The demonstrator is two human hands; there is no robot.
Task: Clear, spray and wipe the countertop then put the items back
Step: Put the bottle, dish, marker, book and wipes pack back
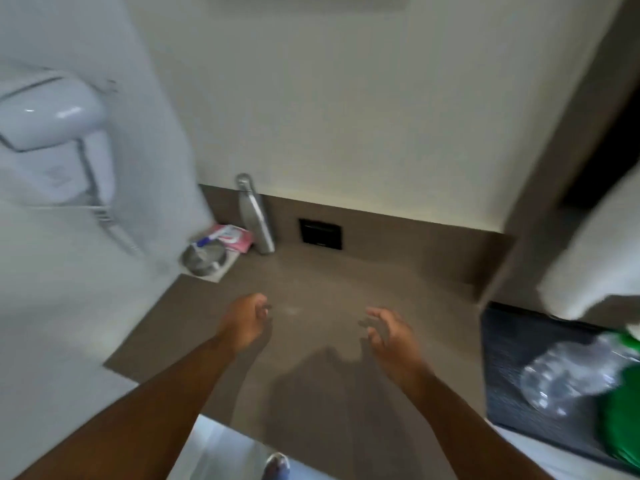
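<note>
A brown countertop [311, 271] runs from a white wall on the left to a brown side panel on the right. At its back left corner stand a silver metal bottle [257, 218], a pink and white packet [230, 237] and a small steel bowl [203, 258] on a white cloth. My left hand [246, 320] hovers over the middle of the counter, fingers curled loosely, holding nothing. My right hand [389, 329] hovers beside it with fingers spread, also holding nothing. The frame is motion-blurred.
A white wall-mounted hair dryer [52, 116] hangs at the left. A black socket plate [320, 233] sits in the backsplash. At the right, a dark tray [512, 368] holds a crumpled clear plastic bottle [568, 372] and a green item [623, 410].
</note>
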